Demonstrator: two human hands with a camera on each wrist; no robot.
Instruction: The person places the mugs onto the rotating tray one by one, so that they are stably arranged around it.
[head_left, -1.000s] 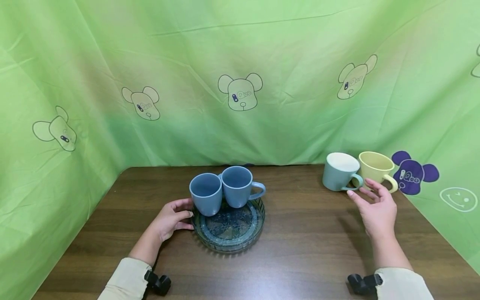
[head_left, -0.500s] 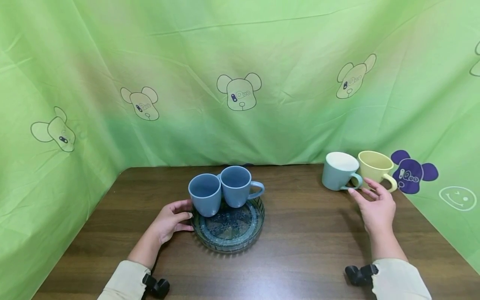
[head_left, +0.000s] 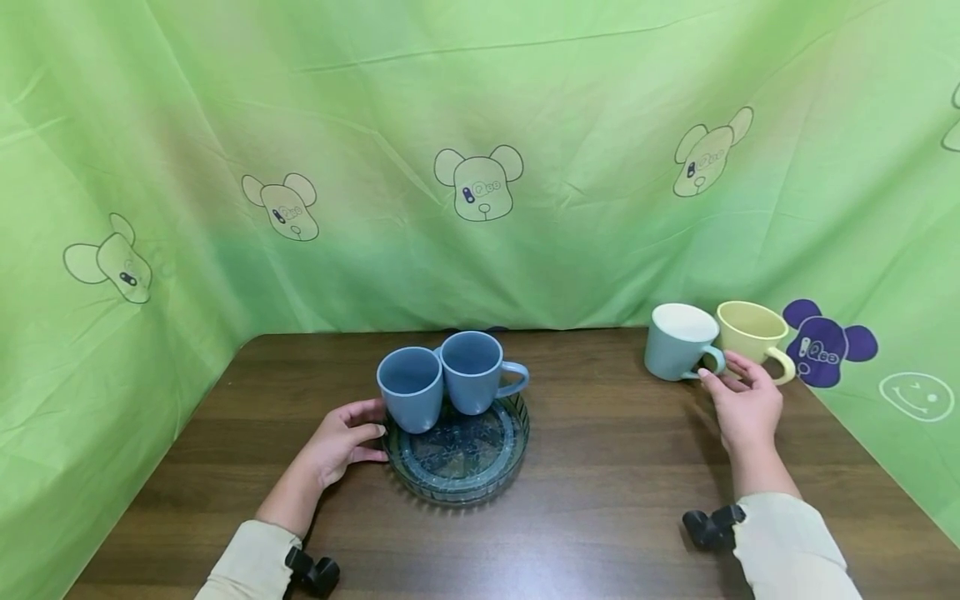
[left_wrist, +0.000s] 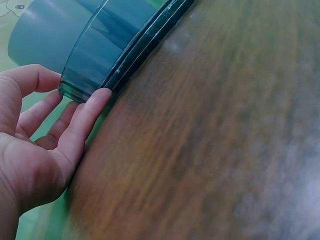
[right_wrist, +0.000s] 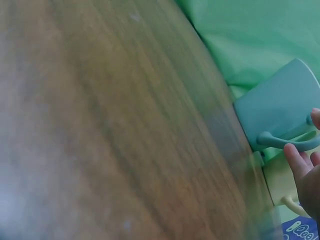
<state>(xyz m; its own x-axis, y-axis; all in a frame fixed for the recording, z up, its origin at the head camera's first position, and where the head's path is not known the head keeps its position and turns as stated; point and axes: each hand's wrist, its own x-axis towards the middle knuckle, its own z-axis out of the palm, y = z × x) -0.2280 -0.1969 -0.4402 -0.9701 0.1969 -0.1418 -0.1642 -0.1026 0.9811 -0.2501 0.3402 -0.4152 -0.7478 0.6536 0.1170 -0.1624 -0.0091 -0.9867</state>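
Note:
Two blue mugs, a left one [head_left: 410, 390] and a right one [head_left: 474, 375], stand side by side on a dark ridged glass plate [head_left: 457, 493]. My left hand [head_left: 341, 442] holds the plate's left edge; in the left wrist view, the thumb meets the rim and another finger touches low near the base. At the far right, a teal mug [head_left: 675, 350] with a white inside stands beside a yellow mug [head_left: 746, 333]. My right hand [head_left: 746, 408] reaches the teal mug's handle [right_wrist: 285, 142]; a fingertip touches it, the thumb tip sits apart above. Part of this hand is cut off in the right wrist view.
A brown wooden table [head_left: 585, 500] bears everything. Behind it hangs a green curtain [head_left: 570, 250] printed with bear heads, close to the table's back edge. The yellow mug stands near the table's right edge.
My right hand has moved slightly left and forward, bringing its fingertips to the teal mug's handle. The left hand, plate and mugs have stayed put.

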